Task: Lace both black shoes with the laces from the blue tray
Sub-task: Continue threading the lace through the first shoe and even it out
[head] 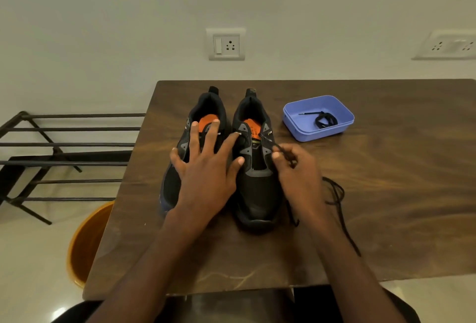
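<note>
- Brown tabletop (pixel 386 193), centre and right.
- Black metal rack (pixel 64 147), left edge.
- Orange bucket (pixel 85 242), lower left, partly under the tabletop.
- Two wall sockets (pixel 226 44), on the wall above.

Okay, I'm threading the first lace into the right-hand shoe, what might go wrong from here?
The loose lace trails toward the table's near edge; the right hand, pinching its end, could let it snag under the forearm or slide off. The left hand lies spread over the left shoe, barely steadying the right shoe, which might shift.
</note>
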Demonstrator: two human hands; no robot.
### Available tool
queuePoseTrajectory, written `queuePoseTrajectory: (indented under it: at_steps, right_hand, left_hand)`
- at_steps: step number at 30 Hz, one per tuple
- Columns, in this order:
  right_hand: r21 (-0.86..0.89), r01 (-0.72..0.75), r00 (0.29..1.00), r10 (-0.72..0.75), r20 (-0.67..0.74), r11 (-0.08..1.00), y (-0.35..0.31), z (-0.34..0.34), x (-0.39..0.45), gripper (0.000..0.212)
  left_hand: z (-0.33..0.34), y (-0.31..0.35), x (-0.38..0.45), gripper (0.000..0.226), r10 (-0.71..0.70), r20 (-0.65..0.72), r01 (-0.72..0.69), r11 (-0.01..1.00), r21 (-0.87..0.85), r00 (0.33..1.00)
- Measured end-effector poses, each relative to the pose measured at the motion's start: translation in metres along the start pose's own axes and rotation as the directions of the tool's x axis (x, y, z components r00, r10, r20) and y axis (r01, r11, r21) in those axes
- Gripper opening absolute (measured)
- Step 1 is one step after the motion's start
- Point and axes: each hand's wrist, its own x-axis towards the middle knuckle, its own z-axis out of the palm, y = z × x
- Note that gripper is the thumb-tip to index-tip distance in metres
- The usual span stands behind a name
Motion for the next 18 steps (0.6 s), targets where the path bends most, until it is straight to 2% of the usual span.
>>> queuePoseTrajectory:
  at_steps: [6, 9, 11, 13, 15, 16, 18]
  right_hand:
    - [-0.02, 0.171, 0.985, -0.171, 0.004, 0.985, -0.001, 0.034, 0.002, 0.012]
    - [-0.007, 0.191, 0.98, -0.191, 0.053, 0.981, -0.002, 0.034, 0.008, 0.013]
    - [0.013, 0.178, 0.979, -0.178, 0.103, 0.984, -0.004, 0.027, 0.011, 0.014]
    - [0.002, 0.159, 0.98, -0.158, 0.122, 0.987, -0.008, 0.015, 0.016, 0.007]
    - [0.019, 0.145, 0.983, -0.147, 0.109, 0.989, -0.014, 0.001, 0.021, 0.019]
    - [0.023, 0.149, 0.984, -0.151, 0.099, 0.988, -0.015, -0.006, 0.022, 0.024]
    - [-0.009, 0.176, 0.977, -0.174, 0.121, 0.984, -0.015, -0.019, 0.021, 0.021]
  left_hand:
    - [0.005, 0.001, 0.0, 0.066, -0.189, -0.054, 0.187, 0.982, -0.031, 0.981]
    - [0.002, -0.002, 0.008, 0.061, -0.216, -0.028, 0.214, 0.975, -0.063, 0.976]
    - [0.001, -0.001, 0.01, 0.054, -0.172, -0.036, 0.168, 0.982, -0.088, 0.984]
    - [-0.001, 0.002, 0.007, 0.045, -0.09, -0.101, 0.077, 0.989, -0.129, 0.991]
    - [-0.008, 0.006, 0.003, 0.035, -0.02, -0.19, -0.01, 0.987, -0.157, 0.982]
    - [-0.012, 0.007, 0.002, 0.029, 0.02, -0.234, -0.052, 0.99, -0.133, 0.972]
    - [-0.017, 0.011, 0.002, 0.02, 0.098, -0.276, -0.114, 0.993, -0.043, 0.956]
